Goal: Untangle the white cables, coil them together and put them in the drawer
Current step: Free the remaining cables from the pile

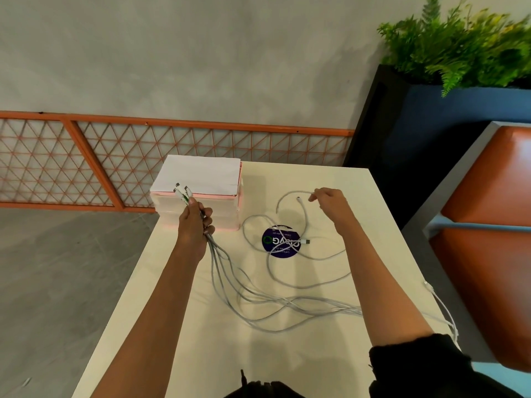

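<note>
Several white cables (275,304) lie spread over the cream table (201,354). My left hand (195,225) is closed around a bundle of them, and their plug ends (182,192) stick up above my fist. My right hand (330,202) pinches one more white cable (290,193) near its end and holds it lifted off the table. That cable loops down across a round purple sticker (280,241). The small pink and white drawer unit (201,193) stands at the far left of the table, just behind my left hand, with its drawers closed.
A few cable ends (442,305) hang over the table's right edge. An orange seat (488,225) stands right of the table. A dark planter with green plants (459,47) sits at the back right. An orange mesh fence (86,162) runs along the wall behind.
</note>
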Available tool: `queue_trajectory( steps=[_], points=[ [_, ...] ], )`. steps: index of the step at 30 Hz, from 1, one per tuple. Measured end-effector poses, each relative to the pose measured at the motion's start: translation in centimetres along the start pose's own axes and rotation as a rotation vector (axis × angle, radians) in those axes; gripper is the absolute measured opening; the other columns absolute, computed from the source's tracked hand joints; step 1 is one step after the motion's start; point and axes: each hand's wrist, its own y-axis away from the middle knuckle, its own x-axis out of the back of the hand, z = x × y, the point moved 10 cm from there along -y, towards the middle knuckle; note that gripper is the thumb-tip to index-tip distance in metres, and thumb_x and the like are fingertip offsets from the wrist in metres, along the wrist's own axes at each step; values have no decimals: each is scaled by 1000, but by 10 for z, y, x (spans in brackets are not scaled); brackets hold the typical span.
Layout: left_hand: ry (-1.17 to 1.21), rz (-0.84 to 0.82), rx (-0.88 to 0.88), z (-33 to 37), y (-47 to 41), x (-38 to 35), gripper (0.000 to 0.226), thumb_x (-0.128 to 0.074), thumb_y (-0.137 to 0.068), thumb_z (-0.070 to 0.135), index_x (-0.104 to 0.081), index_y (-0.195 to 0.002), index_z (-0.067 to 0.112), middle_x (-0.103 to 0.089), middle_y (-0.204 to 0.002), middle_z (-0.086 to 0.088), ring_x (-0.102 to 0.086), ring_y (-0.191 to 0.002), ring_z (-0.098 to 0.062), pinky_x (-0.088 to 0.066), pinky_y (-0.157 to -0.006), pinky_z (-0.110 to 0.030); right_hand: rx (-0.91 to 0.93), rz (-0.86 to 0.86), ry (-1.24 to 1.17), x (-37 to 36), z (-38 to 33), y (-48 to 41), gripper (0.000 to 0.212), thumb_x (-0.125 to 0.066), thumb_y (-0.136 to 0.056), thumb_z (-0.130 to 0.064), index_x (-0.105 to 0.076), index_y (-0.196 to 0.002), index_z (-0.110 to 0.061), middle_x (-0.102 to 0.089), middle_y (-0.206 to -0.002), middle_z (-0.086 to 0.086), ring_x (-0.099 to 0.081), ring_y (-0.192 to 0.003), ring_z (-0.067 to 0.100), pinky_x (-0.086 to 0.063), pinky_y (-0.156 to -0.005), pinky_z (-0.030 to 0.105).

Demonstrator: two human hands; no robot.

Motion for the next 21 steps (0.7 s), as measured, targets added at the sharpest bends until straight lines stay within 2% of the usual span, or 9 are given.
queue_trajectory(
  steps=[3, 5, 8, 10, 13, 18, 21],
  points=[
    [4, -10, 6, -2, 1, -3, 40, -31, -104, 36, -42, -71, 18, -48, -51, 7, -32, -37, -3, -24, -35, -14, 153, -265, -120, -25, -28, 19, 25, -47, -99, -18, -69, -98, -7, -61, -85, -3, -54, -70, 10, -43, -69, 18],
    [-2, -20, 5, -2, 3, -6, 40, -32, -104, 35, -43, -71, 17, -49, -52, 6, -37, -38, -3, -26, -35, -15, 200, -410, -166, -43, -44, 35, 21, -52, -97, -18, -67, -103, -6, -63, -87, -2, -59, -71, 9, -46, -68, 19],
    [-20, -28, 0, -1, 4, -9, 39, -31, -104, 35, -44, -73, 16, -60, -51, 6, -54, -44, -4, -35, -39, -15, 237, -563, -247, -72, -62, 58, 18, -59, -93, -14, -66, -105, -2, -66, -95, 6, -63, -75, 12, -51, -68, 22],
    [-5, -48, -10, 1, 5, -12, 40, -29, -105, 33, -43, -73, 14, -69, -60, 0, -67, -56, -9, -45, -47, -15, 258, -624, -251, -90, -68, 70, 14, -61, -91, -11, -66, -102, -4, -67, -100, 10, -64, -79, 16, -52, -69, 23],
    [39, -112, -6, 3, 7, -19, 41, -27, -105, 33, -42, -73, 12, -74, -73, -8, -73, -71, -18, -57, -58, -23, 274, -732, -195, -116, -65, 84, 12, -65, -89, -12, -67, -99, -6, -67, -91, 3, -65, -78, 17, -52, -68, 26],
    [18, -131, -13, 6, 8, -22, 41, -26, -105, 31, -43, -74, 11, -74, -74, -9, -73, -72, -22, -60, -63, -30, 278, -779, -15, -143, -52, 95, 15, -63, -91, -20, -68, -101, -10, -65, -82, -3, -63, -68, 10, -51, -61, 25],
    [13, -114, 0, 5, 9, -23, 39, -27, -105, 32, -46, -79, 11, -74, -72, -9, -73, -68, -21, -60, -61, -30, 321, -787, 93, -148, -52, 98, 16, -60, -93, -22, -68, -101, -11, -63, -81, -4, -60, -64, 7, -46, -56, 19]
  ],
)
